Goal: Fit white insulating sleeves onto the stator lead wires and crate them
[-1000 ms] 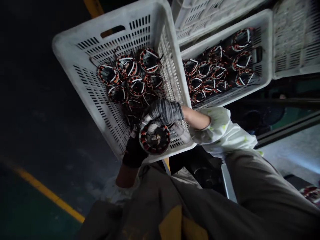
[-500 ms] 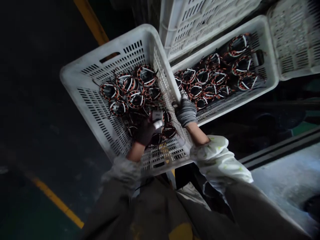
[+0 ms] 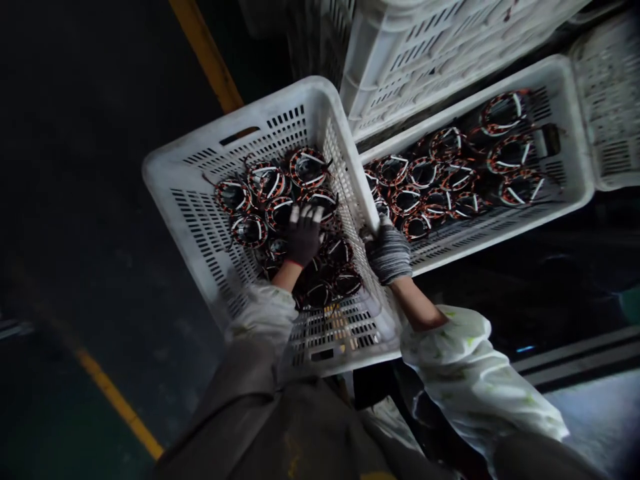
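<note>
2 yellow lines [image 3: 213, 67] mark the dark floor [image 3: 85, 167]; stacked crates [image 3: 385, 80] stand beyond, 1 pale crate [image 3: 613, 110] far right.

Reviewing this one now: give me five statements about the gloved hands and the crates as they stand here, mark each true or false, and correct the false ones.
1. The right hand grips the side rim of the left crate. True.
2. The left hand reaches into the right crate. False: the left hand is over the wire-wound rings in the left crate.
3. The right crate also holds wire-wound rings. True.
4. Both gloves look the same. False: the left glove is dark with pale fingertips, the right one striped grey.
5. The floor stripe is red. False: the floor stripe is yellow.
</note>
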### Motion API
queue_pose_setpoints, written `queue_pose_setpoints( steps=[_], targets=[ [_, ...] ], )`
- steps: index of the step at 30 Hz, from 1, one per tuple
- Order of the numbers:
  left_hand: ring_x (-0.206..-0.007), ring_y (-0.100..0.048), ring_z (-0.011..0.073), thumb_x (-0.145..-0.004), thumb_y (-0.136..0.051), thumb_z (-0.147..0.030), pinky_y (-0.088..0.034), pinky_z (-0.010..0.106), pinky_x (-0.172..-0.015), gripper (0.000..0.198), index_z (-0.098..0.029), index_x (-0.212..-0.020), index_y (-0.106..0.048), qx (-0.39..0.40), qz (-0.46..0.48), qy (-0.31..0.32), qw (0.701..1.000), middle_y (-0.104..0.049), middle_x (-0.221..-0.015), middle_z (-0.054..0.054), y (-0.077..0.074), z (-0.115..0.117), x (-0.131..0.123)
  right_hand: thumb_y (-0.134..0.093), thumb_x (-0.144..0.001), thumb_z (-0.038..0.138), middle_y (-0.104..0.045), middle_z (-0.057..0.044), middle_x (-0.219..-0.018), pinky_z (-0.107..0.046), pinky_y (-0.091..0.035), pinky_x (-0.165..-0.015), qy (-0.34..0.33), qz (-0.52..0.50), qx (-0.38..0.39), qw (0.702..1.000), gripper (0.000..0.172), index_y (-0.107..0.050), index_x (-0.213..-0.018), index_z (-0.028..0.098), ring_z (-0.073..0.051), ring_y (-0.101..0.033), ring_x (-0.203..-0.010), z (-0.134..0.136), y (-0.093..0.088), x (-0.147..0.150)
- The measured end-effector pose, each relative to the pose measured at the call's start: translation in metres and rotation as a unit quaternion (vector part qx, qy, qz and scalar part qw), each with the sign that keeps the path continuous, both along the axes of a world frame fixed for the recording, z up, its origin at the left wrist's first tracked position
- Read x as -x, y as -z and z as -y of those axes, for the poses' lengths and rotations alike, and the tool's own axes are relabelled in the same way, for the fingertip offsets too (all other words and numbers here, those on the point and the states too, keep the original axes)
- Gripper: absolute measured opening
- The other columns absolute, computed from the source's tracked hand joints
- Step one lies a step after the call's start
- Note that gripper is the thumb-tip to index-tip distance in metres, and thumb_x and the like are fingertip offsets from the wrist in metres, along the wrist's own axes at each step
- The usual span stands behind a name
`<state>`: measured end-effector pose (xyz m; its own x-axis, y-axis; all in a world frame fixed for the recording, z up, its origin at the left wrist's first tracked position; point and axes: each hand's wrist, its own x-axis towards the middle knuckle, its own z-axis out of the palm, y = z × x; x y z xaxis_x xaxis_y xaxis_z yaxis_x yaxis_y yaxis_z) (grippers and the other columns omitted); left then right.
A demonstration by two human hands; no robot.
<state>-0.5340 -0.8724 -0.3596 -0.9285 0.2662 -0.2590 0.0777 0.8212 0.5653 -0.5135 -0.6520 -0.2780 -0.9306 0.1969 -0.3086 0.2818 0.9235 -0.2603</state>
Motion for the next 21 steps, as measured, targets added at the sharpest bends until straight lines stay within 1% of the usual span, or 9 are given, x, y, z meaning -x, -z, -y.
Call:
queue_pose_setpoints(
  steps=[1, 3, 5, 7, 9, 11, 16, 19, 21],
  targets=[
    [-0.170, -0.039, 0.0385, -0.106, -0.061, -0.022, -0.009, 0.065, -0.145, 0.057, -0.006, -0.160, -0.059, 0.031, -0.012, -0.014, 0.999, -0.052, -0.173, 0.028, 0.001, 0.013, -0.003, -0.057, -0.097, 0.038, -0.080, -0.019, -0.110, -0.049, -0.061, -0.096, 0.003, 0.004, 0.000, 1.000, 0.075, -0.055, -0.166, 0.010, -0.036, -0.073, -0.100, 0.000, 0.001, 0.000],
    [-0.165, -0.044, 0.0404, -0.107, -0.056, -0.019, -0.009, 0.070, -0.142, 0.051, -0.001, -0.154, -0.062, 0.097, -0.014, -0.028, 0.995, -0.060, -0.164, 0.031, 0.008, 0.038, -0.003, -0.058, -0.096, 0.036, -0.080, -0.018, -0.108, -0.049, -0.061, -0.096, 0.007, 0.000, 0.003, 1.000, 0.076, -0.054, -0.167, 0.010, -0.036, -0.073, -0.099, -0.001, 0.003, -0.001],
    [-0.154, -0.055, 0.0411, -0.108, -0.050, -0.018, -0.014, 0.075, -0.137, 0.041, 0.004, -0.137, -0.070, 0.136, 0.015, -0.008, 0.991, -0.074, -0.141, 0.031, 0.017, 0.057, 0.004, -0.057, -0.096, 0.036, -0.080, -0.018, -0.107, -0.049, -0.062, -0.096, 0.010, -0.014, 0.009, 1.000, 0.075, -0.055, -0.167, 0.011, -0.036, -0.073, -0.098, -0.002, 0.006, -0.002],
    [-0.145, -0.062, 0.0408, -0.109, -0.050, -0.018, -0.022, 0.074, -0.134, 0.035, 0.002, -0.124, -0.075, 0.142, 0.039, 0.014, 0.989, -0.079, -0.129, 0.030, 0.025, 0.066, 0.011, -0.057, -0.097, 0.038, -0.081, -0.017, -0.107, -0.048, -0.062, -0.094, 0.012, -0.025, 0.019, 0.999, 0.074, -0.056, -0.166, 0.013, -0.035, -0.073, -0.096, -0.002, 0.008, -0.002],
    [-0.145, -0.062, 0.0424, -0.107, -0.059, -0.022, -0.030, 0.069, -0.131, 0.032, -0.003, -0.126, -0.076, 0.134, 0.047, 0.007, 0.990, -0.078, -0.135, 0.029, 0.031, 0.066, 0.014, -0.056, -0.098, 0.041, -0.081, -0.016, -0.107, -0.048, -0.063, -0.093, 0.015, -0.031, 0.024, 0.999, 0.072, -0.057, -0.165, 0.014, -0.034, -0.073, -0.096, -0.002, 0.007, -0.002],
    [-0.147, -0.060, 0.0437, -0.104, -0.067, -0.028, -0.034, 0.063, -0.130, 0.036, -0.007, -0.132, -0.076, 0.125, 0.061, -0.032, 0.990, -0.075, -0.144, 0.028, 0.034, 0.060, 0.011, -0.056, -0.100, 0.043, -0.081, -0.017, -0.110, -0.048, -0.062, -0.094, 0.019, -0.024, 0.019, 0.999, 0.070, -0.059, -0.163, 0.013, -0.034, -0.074, -0.097, -0.002, 0.004, -0.002],
    [-0.147, -0.058, 0.0423, -0.104, -0.062, -0.029, -0.036, 0.058, -0.127, 0.037, -0.008, -0.133, -0.073, 0.121, 0.100, -0.131, 0.979, -0.072, -0.149, 0.029, 0.044, 0.044, 0.002, -0.055, -0.102, 0.042, -0.080, -0.021, -0.119, -0.051, -0.061, -0.101, 0.010, 0.009, 0.009, 1.000, 0.066, -0.062, -0.159, 0.010, -0.038, -0.076, -0.106, -0.001, -0.001, -0.002],
    [-0.150, -0.056, 0.0396, -0.103, -0.059, -0.024, -0.033, 0.056, -0.130, 0.032, -0.005, -0.127, -0.070, 0.105, 0.121, -0.176, 0.971, -0.071, -0.150, 0.029, 0.036, 0.047, 0.010, -0.056, -0.101, 0.041, -0.081, -0.021, -0.117, -0.053, -0.062, -0.101, 0.020, 0.002, 0.026, 0.999, 0.068, -0.060, -0.161, 0.008, -0.038, -0.075, -0.104, 0.005, 0.006, 0.006],
    [-0.149, -0.058, 0.0376, -0.103, -0.055, -0.022, -0.032, 0.053, -0.132, 0.028, -0.002, -0.117, -0.069, 0.067, 0.138, -0.212, 0.965, -0.074, -0.142, 0.029, 0.010, 0.046, 0.018, -0.057, -0.100, 0.038, -0.081, -0.020, -0.115, -0.054, -0.062, -0.100, 0.037, -0.003, 0.063, 0.997, 0.066, -0.062, -0.158, 0.008, -0.036, -0.075, -0.100, 0.010, 0.006, 0.013]
  ],
)
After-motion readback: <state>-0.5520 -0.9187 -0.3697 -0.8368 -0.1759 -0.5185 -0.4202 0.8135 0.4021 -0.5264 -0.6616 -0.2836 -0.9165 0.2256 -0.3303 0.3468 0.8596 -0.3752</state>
